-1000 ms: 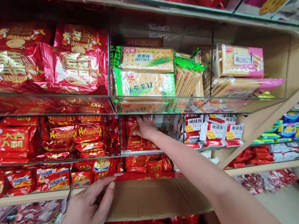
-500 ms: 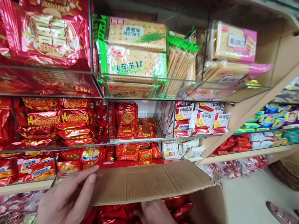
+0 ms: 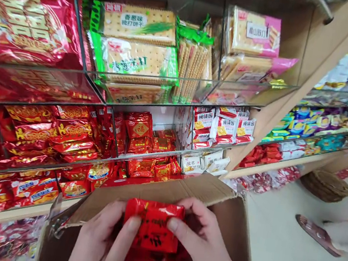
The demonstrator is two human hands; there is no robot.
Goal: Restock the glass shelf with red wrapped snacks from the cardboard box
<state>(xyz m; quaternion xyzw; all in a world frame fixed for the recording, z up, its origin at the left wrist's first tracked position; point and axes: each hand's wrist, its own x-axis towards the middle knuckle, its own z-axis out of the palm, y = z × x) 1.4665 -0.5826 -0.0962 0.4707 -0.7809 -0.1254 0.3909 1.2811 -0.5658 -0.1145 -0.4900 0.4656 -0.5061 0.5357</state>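
Note:
Both hands grip red snack packets (image 3: 157,243) with dark lettering, held over the opening of a cardboard box (image 3: 244,241). My left hand (image 3: 100,239) closes on their left side, its thumb pressing the front. From the right, my right hand (image 3: 203,237) pinches them between thumb and fingers. More red wrapping shows just below the front packet, but I cannot tell how many packets there are. The box's far flap (image 3: 165,189) stands raised behind my hands, close to the shelf's lower tiers.
Green-ended cracker packs (image 3: 135,57) and large red-pink packets (image 3: 27,17) fill the upper glass-fronted shelf. Small red packets (image 3: 71,126) lie in compartments below. A wooden post (image 3: 283,99) stands right of these shelves. On the floor are a wicker basket (image 3: 326,184) and another person's sandalled foot (image 3: 318,233).
My left hand has let go of the box flap. My right hand has come up from inside the box, and both hands now hold red packets. The view has shifted slightly.

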